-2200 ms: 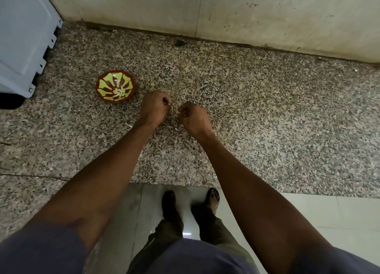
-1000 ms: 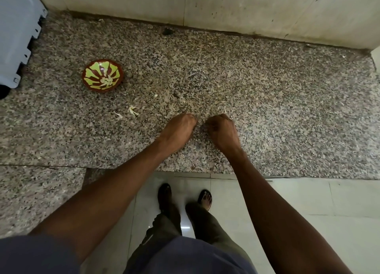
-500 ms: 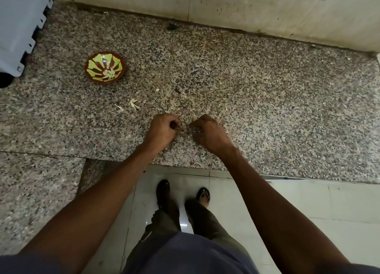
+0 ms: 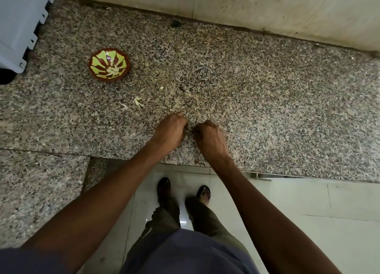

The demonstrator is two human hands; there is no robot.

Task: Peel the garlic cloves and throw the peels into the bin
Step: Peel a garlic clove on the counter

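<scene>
While both fists curl knuckle to knuckle near the front edge of the speckled granite counter (image 4: 267, 113), any clove between the left hand (image 4: 170, 129) and right hand (image 4: 208, 136) is hidden; pale torn garlic peels (image 4: 138, 101) lie up-left, nearer the left hand.

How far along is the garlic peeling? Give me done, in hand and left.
Done: pale peeled cloves lie in the patterned bowl. In hand: left hand and right hand are curled close together over the granite counter; what they hold is hidden. Left: loose peels lie on the counter, not yet binned; no bin is visible.
</scene>
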